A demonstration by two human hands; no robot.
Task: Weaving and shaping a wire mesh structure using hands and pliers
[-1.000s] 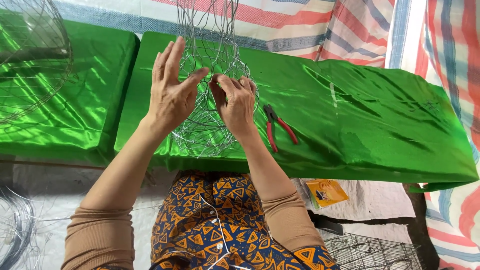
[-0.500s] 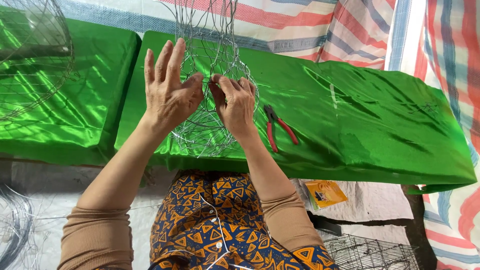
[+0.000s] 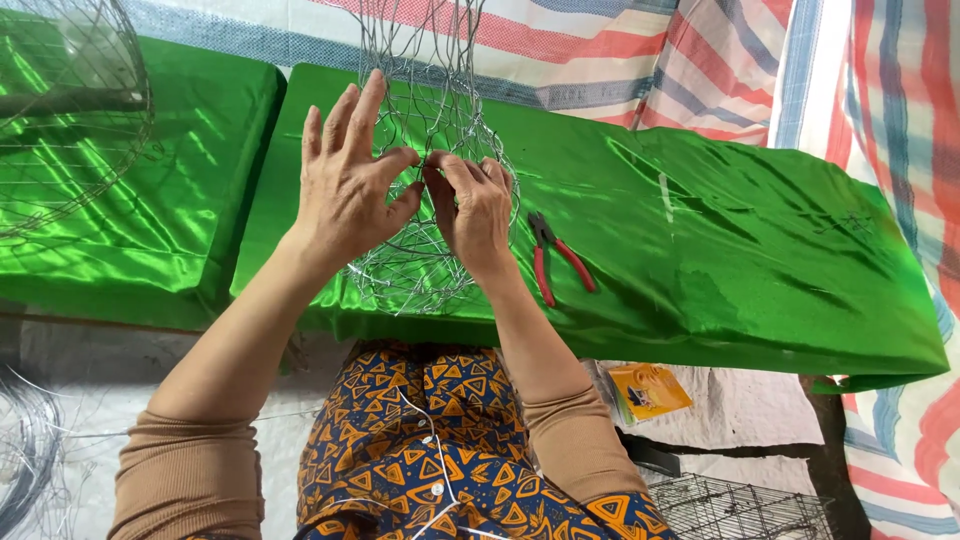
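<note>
A silvery wire mesh basket (image 3: 420, 265) of hexagonal netting stands on the green satin-covered table (image 3: 700, 250), its netting rising toward the top of the view. My left hand (image 3: 345, 185) rests against the mesh's left side, thumb and forefinger pinching a wire, the other fingers spread upward. My right hand (image 3: 478, 208) meets it at the same spot, fingertips closed on the wire. Both hands touch near the middle of the mesh.
Red-handled pliers (image 3: 555, 258) lie on the green cloth right of my right hand. Another round wire frame (image 3: 70, 110) sits at far left. A yellow packet (image 3: 650, 390) and a wire cage (image 3: 740, 505) lie on the floor. Wire coils (image 3: 25, 460) are at lower left.
My left hand's fingers have straightened and shifted slightly; both hands stay at the same spot on the mesh, working the wire.
</note>
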